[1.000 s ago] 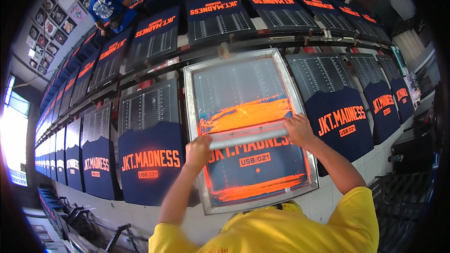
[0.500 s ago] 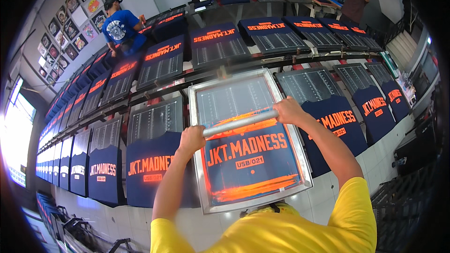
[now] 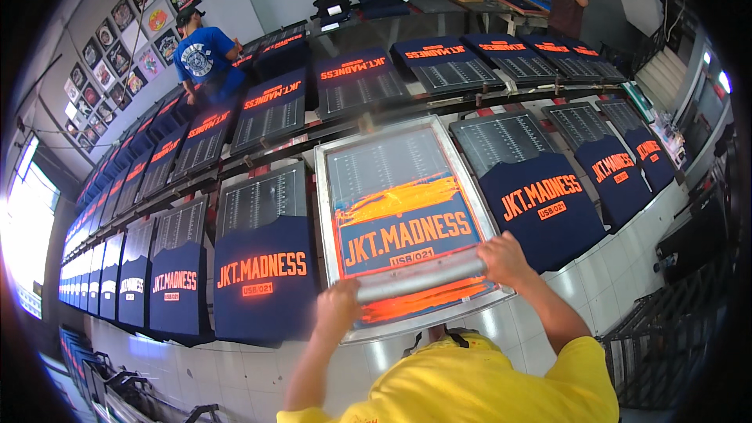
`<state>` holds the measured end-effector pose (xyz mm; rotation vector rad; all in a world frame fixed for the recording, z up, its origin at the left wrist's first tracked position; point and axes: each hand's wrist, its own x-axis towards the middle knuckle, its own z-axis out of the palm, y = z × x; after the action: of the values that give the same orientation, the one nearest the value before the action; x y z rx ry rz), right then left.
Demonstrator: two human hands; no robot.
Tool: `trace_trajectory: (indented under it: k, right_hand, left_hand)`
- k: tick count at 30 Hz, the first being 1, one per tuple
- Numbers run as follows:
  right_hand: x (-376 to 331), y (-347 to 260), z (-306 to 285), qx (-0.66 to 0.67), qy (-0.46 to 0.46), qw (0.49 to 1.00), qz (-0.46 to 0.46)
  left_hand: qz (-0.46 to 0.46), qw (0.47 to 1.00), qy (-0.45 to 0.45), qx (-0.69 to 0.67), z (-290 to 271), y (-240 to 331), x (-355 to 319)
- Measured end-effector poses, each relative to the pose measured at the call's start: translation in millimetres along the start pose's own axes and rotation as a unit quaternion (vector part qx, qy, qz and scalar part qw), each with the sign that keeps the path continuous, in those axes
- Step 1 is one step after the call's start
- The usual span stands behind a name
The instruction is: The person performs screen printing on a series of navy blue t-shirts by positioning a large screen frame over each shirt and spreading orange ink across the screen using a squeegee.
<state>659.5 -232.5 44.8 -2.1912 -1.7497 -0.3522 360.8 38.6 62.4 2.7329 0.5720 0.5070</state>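
A long grey squeegee point(image 3: 423, 272) spans the lower part of a metal-rimmed printing screen point(image 3: 322, 211). My left hand point(image 3: 338, 310) is closed round its left end, and my right hand point(image 3: 504, 258) grips the right end. Orange ink point(image 3: 403, 197) lies thick across the screen's middle, with more orange streaks below the squeegee. Between them, orange lettering shows on the dark blue mesh area. The screen rests over a black board point(image 3: 388, 158), partly visible through the mesh. The squeegee's lower edge is hidden from me.
Navy shirts with orange prints lie on boards to both sides, including a left shirt point(image 3: 265, 274) and a right shirt point(image 3: 540, 196). A second row runs behind a rail point(image 3: 360, 127). A person in blue point(image 3: 205, 59) stands far left; another person point(image 3: 565, 4) stands far right.
Both hands have drawn the squeegee toward me, from the upper middle of the screen to its lower part. An orange ink band now shows above the lettering. The view has shifted slightly.
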Motion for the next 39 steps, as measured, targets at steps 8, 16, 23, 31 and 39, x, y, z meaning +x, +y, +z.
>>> trace_trajectory:
  k: [8, 16, 23, 31, 39]
  right_hand:
    - [-79.3, -39.3, 32.9, -0.027, -0.008, 1.0, 0.005]
    - [-99.5, -66.2, 20.9, 0.015, -0.065, 0.996, 0.063]
    - [-101.7, -69.7, 13.9, 0.061, -0.029, 0.993, 0.092]
    - [-105.8, -16.4, 41.7, 0.126, 0.144, 0.922, 0.338]
    - [-91.9, 27.9, 92.5, 0.242, 0.148, 0.851, 0.442]
  left_hand:
    - [-0.03, 0.999, -0.032, 0.007, 40.2, 18.4, -82.2]
    - [0.027, 0.999, -0.044, 0.0, 44.9, 29.8, -102.5]
    - [0.042, 0.997, -0.062, -0.014, 20.6, 37.1, -109.7]
    - [-0.256, 0.953, 0.075, -0.14, 74.2, -71.2, -124.8]
    - [-0.303, 0.941, 0.05, -0.142, 80.3, -72.4, -112.5]
